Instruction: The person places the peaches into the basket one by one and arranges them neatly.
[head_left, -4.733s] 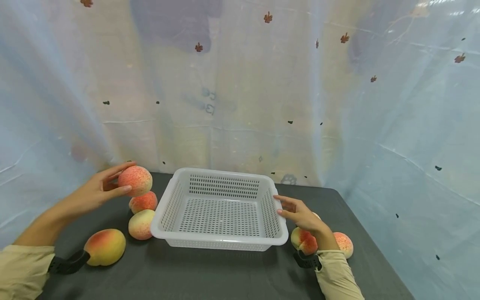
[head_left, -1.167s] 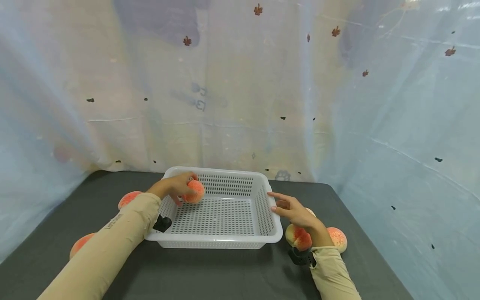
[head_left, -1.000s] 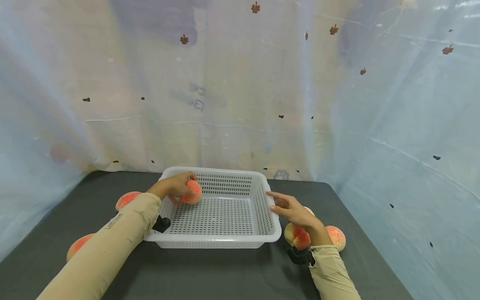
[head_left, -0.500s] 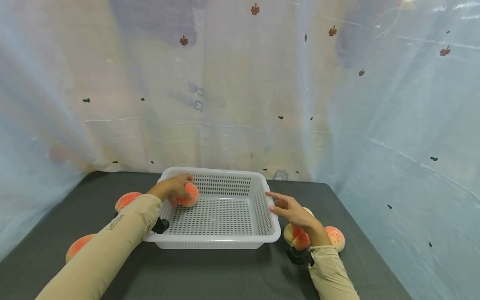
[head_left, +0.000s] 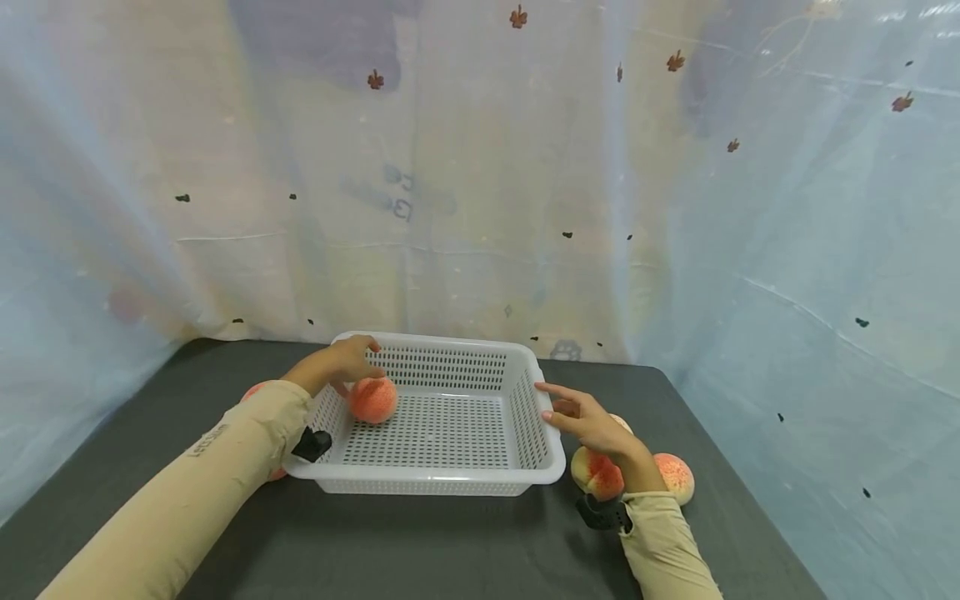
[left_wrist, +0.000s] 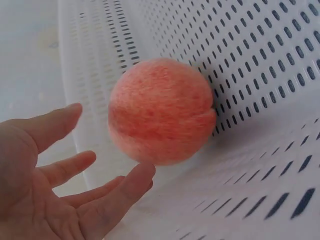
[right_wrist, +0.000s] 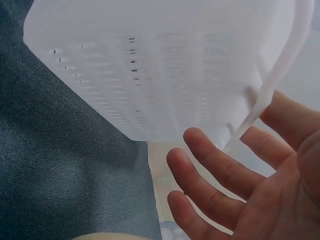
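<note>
A pink-red peach (head_left: 373, 400) sits in the left part of a white perforated plastic basket (head_left: 423, 477), close to its left wall. Just above and left of it, my left hand (head_left: 341, 364) reaches over the basket's left rim. In the left wrist view its fingers are spread and loosely bent, with one fingertip right at the peach (left_wrist: 162, 112) and a gap beside the thumb. At the opposite side my right hand (head_left: 588, 425) rests its thumb and index finger on the right rim. The other fingers (right_wrist: 220, 160) hang loosely outside the basket wall (right_wrist: 165, 75).
Right of the basket, a yellow-red peach (head_left: 597, 473) and a pink peach (head_left: 675, 477) lie by my right wrist, with another partly hidden fruit (head_left: 621, 422) behind it. My left sleeve (head_left: 187, 492) covers most of the fruit on the left. A curtain (head_left: 480, 208) hangs behind the dark table (head_left: 420, 550).
My left hand carried the peach from the left into the basket. It has now let go and drawn slightly back leftward, leaving the peach inside. My right hand has stayed at the rim.
</note>
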